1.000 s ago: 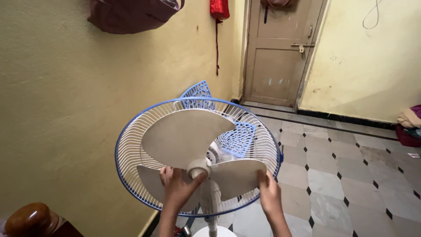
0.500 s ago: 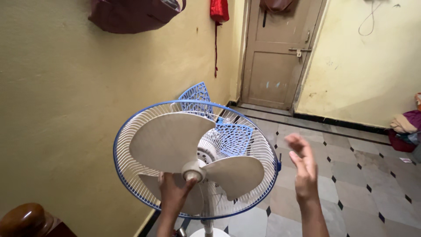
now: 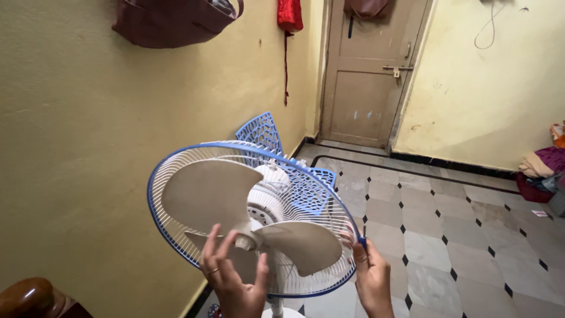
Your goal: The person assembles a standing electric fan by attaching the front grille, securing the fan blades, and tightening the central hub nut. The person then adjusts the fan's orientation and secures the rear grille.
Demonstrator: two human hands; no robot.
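Fan blade hub (image 3: 244, 240) under left hand (image 3: 232, 280), fingers spread; right hand (image 3: 372, 277) pinching blue guard rim (image 3: 176, 158).

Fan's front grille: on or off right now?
Off. The blades are bare, with only the rear grille behind them; the left hand touches the hub directly.
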